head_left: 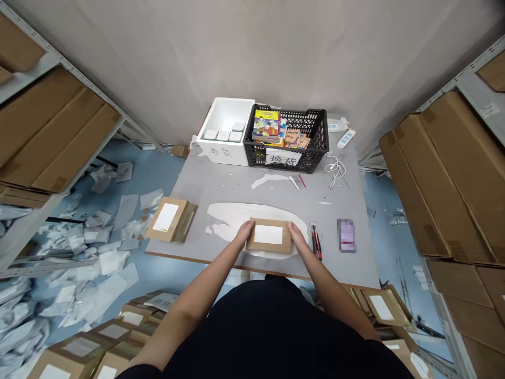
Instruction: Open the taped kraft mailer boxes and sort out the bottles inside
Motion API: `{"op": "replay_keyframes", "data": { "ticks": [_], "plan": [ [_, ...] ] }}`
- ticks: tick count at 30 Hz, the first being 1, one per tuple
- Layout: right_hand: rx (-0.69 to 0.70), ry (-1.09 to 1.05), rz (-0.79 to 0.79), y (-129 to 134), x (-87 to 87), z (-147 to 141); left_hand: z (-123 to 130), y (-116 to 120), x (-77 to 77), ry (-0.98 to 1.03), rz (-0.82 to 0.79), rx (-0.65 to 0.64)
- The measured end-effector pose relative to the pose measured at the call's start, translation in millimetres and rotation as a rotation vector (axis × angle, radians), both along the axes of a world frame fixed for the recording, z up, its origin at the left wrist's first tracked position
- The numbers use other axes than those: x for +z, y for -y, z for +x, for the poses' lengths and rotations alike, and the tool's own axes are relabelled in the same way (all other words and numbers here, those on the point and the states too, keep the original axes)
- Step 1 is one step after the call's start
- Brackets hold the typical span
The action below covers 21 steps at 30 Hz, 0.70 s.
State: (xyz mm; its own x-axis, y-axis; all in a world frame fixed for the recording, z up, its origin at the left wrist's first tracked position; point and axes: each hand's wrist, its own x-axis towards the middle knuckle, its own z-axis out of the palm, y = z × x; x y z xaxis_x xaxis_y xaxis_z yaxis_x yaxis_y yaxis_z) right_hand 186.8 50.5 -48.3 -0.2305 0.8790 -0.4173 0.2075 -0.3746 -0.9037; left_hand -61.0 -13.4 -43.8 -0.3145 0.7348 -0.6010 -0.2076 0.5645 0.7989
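Note:
A flat brown cardboard package (269, 248) with a white label on top is held level near the table's front edge. My left hand (243, 232) grips its left end, and my right hand (298, 236) grips its right end, fingers partly hidden beneath it. Under and around the package the grey table (229, 184) shows a pale worn patch. To the left, a stack of similar labelled packages (179, 218) sits at the table's edge. Red and black cutters (316, 243) lie just right of my right hand, with a pixelated purple item (347, 236) farther right.
At the table's back stand a white foam box (224, 153) with small boxes inside and a black crate (315, 152) of books. A white cable (335, 169) and power strip (346, 138) lie right. Shelves of cartons (445, 173) flank both sides; paper scraps (112, 260) litter the floor.

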Motion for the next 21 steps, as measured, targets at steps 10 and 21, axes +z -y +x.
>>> {"op": "replay_keyframes", "data": {
  "ticks": [10, 21],
  "plan": [
    [-0.168, 0.030, 0.136, 14, 0.9, 13, 7, 17, -2.2, -0.096, 0.118, 0.058],
    [-0.059, -0.002, 0.038, -19, -5.0, 18, 4, -16, 3.3, 0.048, 0.045, -0.003]
  ]
}}
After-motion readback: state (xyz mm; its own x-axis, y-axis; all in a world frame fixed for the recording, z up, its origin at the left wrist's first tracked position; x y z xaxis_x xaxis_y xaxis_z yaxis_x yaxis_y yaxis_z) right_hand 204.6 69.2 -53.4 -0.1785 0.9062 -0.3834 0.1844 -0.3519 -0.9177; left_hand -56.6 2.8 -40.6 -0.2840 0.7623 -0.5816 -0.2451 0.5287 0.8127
